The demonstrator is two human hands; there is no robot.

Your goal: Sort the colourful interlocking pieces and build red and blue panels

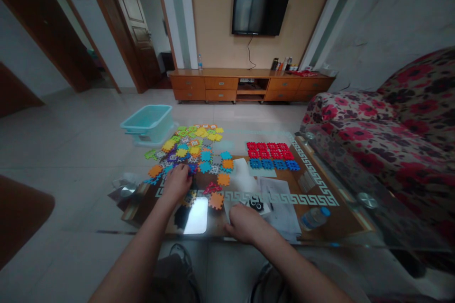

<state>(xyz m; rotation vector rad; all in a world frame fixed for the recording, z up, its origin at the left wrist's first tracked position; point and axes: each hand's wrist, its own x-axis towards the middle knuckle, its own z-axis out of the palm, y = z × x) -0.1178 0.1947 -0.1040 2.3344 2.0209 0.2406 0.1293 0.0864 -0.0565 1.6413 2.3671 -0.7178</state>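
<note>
My left hand (177, 180) reaches over the left part of the glass table, its fingers curled down at a dark blue interlocking block (193, 168) among the pile. Their tips are partly hidden, but they look closed on that block. Around it lie toothed square blocks in many colours, such as a light blue block (205, 166) and an orange block (223, 179). By the near edge my right hand (245, 223) rests as a loose fist, with nothing visible in it. Just beyond it is a white item with a black print (256, 204).
Red blocks (268, 150) and blue blocks (273, 164) stand in neat rows at the right. Paper sheets (282, 208) and a water bottle (315, 218) are nearer. A teal tub (148, 123) sits beyond the table's far left. A flowered sofa (391, 127) flanks the right side.
</note>
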